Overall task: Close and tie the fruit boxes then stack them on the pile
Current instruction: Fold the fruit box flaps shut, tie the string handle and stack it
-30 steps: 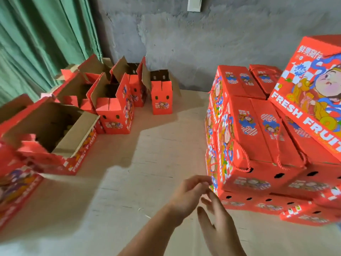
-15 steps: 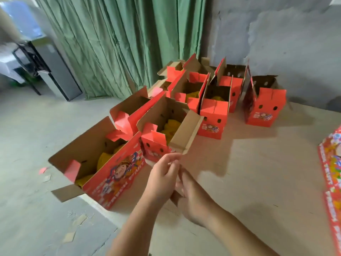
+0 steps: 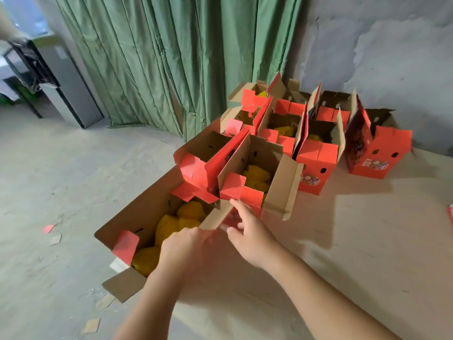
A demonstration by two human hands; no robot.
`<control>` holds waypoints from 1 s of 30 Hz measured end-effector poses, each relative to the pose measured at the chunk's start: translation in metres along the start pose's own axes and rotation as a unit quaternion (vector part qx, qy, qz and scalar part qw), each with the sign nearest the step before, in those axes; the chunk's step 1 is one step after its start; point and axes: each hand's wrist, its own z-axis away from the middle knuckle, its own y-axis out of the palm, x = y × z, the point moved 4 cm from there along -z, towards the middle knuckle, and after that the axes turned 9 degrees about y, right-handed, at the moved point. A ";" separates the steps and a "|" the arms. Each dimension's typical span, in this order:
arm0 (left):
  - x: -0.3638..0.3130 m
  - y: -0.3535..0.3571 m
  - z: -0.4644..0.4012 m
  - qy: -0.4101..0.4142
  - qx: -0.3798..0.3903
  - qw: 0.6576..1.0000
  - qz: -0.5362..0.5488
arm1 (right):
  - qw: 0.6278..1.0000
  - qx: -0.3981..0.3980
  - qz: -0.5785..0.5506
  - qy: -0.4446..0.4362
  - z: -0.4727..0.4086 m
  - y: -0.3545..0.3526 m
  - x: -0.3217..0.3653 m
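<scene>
Several open red fruit boxes stand in a cluster on the pale board floor (image 3: pixel 355 241). The nearest open box (image 3: pixel 137 217) holds yellow net-wrapped fruit (image 3: pixel 169 224), and its brown flaps stand up. My left hand (image 3: pixel 186 249) grips the near long flap (image 3: pixel 217 217) of this box at its edge. My right hand (image 3: pixel 250 231) is beside it with fingers stretched out. Its index finger touches the same flap next to the second open box (image 3: pixel 259 177), which also holds yellow fruit. More open boxes (image 3: pixel 316 158) stand behind.
A green curtain (image 3: pixel 186 57) and a grey plaster wall (image 3: pixel 392 50) close off the back. A grey cabinet (image 3: pixel 66 84) stands at the far left. Cardboard scraps (image 3: pixel 56 239) lie on the concrete floor. A corner of a closed red box (image 3: pixel 450 217) shows at the right edge.
The view swung left from the stacked closed boxes to the open ones. Both hands reached forward, and my left hand took hold of the nearest box's flap.
</scene>
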 end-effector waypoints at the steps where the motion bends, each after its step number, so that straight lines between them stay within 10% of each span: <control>1: 0.005 -0.004 0.004 0.002 -0.011 1.000 0.023 | 0.999 -0.009 0.038 -0.001 -0.004 0.000 0.000; 8: -0.009 0.014 0.035 0.031 -0.041 0.999 -0.003 | 0.988 -0.135 0.075 -0.016 -0.024 -0.019 0.014; 16: -0.030 0.021 0.071 0.237 -0.184 0.950 0.090 | 0.967 0.069 0.122 0.214 -0.023 -0.023 -0.050; 30: -0.127 0.042 0.072 0.419 -0.048 0.894 0.151 | 0.959 -0.033 -0.057 0.274 0.103 -0.077 -0.189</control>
